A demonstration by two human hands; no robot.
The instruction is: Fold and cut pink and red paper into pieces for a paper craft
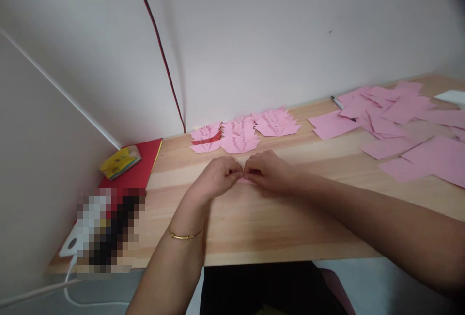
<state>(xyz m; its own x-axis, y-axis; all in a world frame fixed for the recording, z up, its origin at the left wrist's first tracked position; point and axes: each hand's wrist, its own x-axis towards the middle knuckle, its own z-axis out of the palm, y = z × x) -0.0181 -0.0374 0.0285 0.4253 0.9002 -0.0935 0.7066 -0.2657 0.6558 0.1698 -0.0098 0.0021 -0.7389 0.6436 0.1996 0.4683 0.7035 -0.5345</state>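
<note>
My left hand (222, 175) and my right hand (269, 172) meet over the middle of the wooden table (290, 228). Both pinch a small piece of pink paper (247, 180), with thumbs and fingertips almost touching. Most of that paper is hidden by the fingers, so its folds cannot be made out. Just beyond my hands lie rows of folded pink paper pieces (240, 143), overlapping one another. A red strip (207, 139) lies across the left row.
Loose pink sheets (392, 111) spread over the right side, with a pen (337, 102) by them. At the left lie a red folder (145, 160), a yellow booklet (120, 162) and a white device with a cable. A red-black cord (160, 39) hangs down the wall.
</note>
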